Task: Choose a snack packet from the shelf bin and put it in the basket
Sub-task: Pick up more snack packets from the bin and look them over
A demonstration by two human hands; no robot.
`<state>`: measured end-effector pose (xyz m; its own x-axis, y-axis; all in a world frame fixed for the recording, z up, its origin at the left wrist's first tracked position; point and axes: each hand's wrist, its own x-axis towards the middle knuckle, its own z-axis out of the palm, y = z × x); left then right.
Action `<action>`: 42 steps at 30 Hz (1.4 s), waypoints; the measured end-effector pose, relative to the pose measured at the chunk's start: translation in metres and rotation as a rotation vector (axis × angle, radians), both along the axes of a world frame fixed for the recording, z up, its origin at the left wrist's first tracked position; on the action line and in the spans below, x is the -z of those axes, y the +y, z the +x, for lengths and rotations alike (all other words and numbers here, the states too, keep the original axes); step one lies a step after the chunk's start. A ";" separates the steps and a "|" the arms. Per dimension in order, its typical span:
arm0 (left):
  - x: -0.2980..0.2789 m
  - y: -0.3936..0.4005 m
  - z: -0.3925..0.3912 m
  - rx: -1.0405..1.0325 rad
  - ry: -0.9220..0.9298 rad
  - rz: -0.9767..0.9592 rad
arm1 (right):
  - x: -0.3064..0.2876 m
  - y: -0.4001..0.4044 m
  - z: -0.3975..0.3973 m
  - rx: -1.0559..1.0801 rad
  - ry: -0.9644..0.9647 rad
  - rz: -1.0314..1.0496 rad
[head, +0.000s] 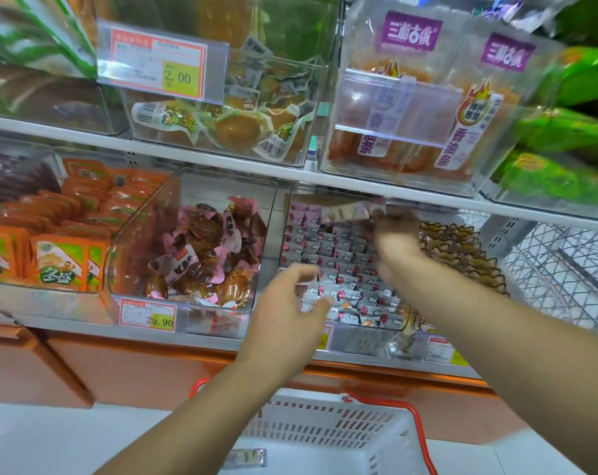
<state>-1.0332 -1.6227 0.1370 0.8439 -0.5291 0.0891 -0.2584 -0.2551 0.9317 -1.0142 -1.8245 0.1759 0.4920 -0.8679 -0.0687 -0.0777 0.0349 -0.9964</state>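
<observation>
Shelf bin (338,323) full of packets; basket (386,450) holds one packet (244,457).

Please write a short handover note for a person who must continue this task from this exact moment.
Right hand: raised over the bin of small silver-and-red packets, pinching one packet.
Left hand: open at the bin's front, holding nothing.
Basket: on the floor below the shelf; one packet seems to lie inside.
Done: packet picked.
Left: lower it into the basket, release.
</observation>
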 end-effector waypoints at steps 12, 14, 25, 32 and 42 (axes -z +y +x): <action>0.000 0.016 -0.007 -0.181 0.498 -0.389 | 0.017 0.060 -0.133 -0.337 -0.214 0.508; 0.004 0.018 -0.005 -0.186 0.488 -0.369 | 0.022 0.058 -0.137 -0.378 -0.174 0.495; 0.009 0.013 -0.007 -0.177 0.628 -0.492 | 0.028 0.045 -0.138 -0.387 -0.138 0.435; 0.011 0.010 -0.008 -0.116 0.496 -0.395 | 0.033 0.041 -0.135 -0.400 -0.063 0.348; 0.010 0.014 -0.004 -0.101 0.633 -0.468 | 0.040 0.038 -0.144 -0.715 0.085 -0.364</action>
<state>-1.0376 -1.6083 0.1275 0.8503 -0.4735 -0.2299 0.3602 0.2050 0.9101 -1.1578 -1.7864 0.1364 0.9427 -0.3199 0.0949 -0.0349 -0.3774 -0.9254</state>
